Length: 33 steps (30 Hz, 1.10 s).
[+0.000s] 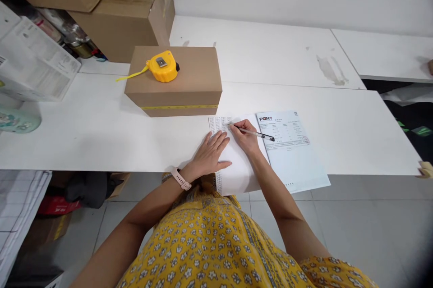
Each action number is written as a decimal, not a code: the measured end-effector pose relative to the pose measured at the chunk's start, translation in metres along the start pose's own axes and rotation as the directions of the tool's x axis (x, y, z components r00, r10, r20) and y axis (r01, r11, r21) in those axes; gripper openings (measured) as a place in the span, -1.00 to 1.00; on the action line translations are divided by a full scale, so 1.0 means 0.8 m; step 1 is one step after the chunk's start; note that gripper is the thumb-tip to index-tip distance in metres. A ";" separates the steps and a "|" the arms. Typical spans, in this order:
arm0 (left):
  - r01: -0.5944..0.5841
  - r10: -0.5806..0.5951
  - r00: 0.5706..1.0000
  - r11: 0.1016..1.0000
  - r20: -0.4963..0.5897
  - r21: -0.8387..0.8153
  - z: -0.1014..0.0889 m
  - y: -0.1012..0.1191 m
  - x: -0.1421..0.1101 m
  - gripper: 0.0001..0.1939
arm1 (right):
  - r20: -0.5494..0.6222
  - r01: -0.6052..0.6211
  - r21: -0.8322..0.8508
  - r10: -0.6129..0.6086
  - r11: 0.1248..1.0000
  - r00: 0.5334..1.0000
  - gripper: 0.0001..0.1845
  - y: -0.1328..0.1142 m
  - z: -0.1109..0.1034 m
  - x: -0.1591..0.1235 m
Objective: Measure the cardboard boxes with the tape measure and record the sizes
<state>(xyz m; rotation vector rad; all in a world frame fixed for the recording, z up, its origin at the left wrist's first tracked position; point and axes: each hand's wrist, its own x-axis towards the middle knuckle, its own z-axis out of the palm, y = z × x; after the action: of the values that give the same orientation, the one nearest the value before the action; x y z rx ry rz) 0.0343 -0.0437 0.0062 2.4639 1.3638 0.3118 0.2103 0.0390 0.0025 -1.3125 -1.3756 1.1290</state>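
Beyond the left hand (212,155), pressed open and flat on the written sheet (238,166), sits the box (177,81) topped by the yellow tape measure (163,66), while the right hand (246,136) grips the pen (255,133) over that sheet.

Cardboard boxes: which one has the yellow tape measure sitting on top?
The long box just beyond the left hand, in front of the stack. Its top holds the tape measure; the stacked boxes show none.
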 end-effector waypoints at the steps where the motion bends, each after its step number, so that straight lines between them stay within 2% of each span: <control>1: 0.004 -0.004 1.000 1.000 0.000 -0.002 0.000 0.000 0.000 -0.18 | -0.026 0.001 -0.023 -0.002 1.000 1.000 -0.67 0.001 0.001 -0.001; 5: 0.008 -0.008 1.000 1.000 -0.007 0.002 -0.001 0.000 0.001 -0.22 | -0.091 0.026 -0.106 -0.036 0.994 0.995 -0.63 0.002 0.003 -0.003; 12: 0.010 -0.010 1.000 1.000 0.010 -0.026 -0.003 0.000 0.002 -0.22 | -0.027 0.029 -0.148 -0.034 0.988 0.999 -0.64 0.000 0.001 -0.005; 33: 0.020 -0.021 0.999 1.000 0.030 0.024 -0.005 0.001 0.002 -0.22 | -0.025 0.038 -0.128 -0.042 0.991 0.999 -0.65 0.002 0.003 -0.004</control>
<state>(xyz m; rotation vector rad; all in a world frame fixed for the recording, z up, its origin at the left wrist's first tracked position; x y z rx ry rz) 0.0348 -0.0420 0.0106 2.4617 1.3869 0.2539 0.2081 0.0356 0.0006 -1.3796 -1.4681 1.0062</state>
